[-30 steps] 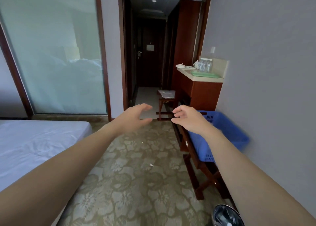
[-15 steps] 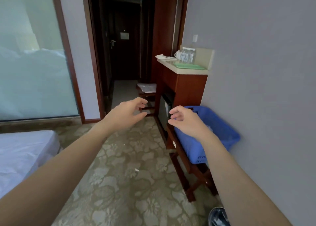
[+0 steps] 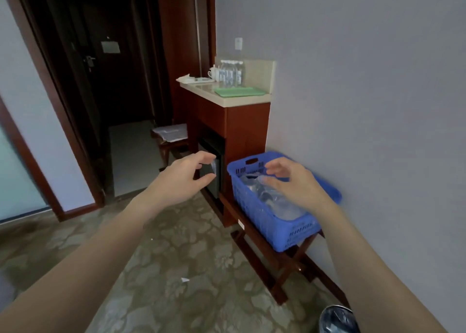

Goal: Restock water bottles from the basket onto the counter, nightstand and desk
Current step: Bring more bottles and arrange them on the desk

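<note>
A blue plastic basket [image 3: 272, 228] sits on a wooden folding rack [image 3: 280, 264] against the right wall. Clear water bottles [image 3: 267, 196] lie inside it. My right hand [image 3: 292, 181] hovers over the basket's near half with loosely curled fingers and holds nothing. My left hand [image 3: 187, 179] hangs in the air left of the basket, fingers and thumb spread in a loose curve, also empty. Beyond the basket stands the wooden counter [image 3: 227, 97] with several water bottles [image 3: 230, 73] at its back.
A green tray [image 3: 238, 91], a white cup and papers lie on the counter. A dark minibar [image 3: 211, 166] sits in the cabinet below. A stool with papers [image 3: 171, 135] stands in the hallway. A lined bin [image 3: 338, 320] is at the bottom right. Patterned carpet covers the floor.
The view has swung right and closer to the basket. My right hand has come over the basket's bottles, and my left hand has moved along beside it. The bed has left the view.
</note>
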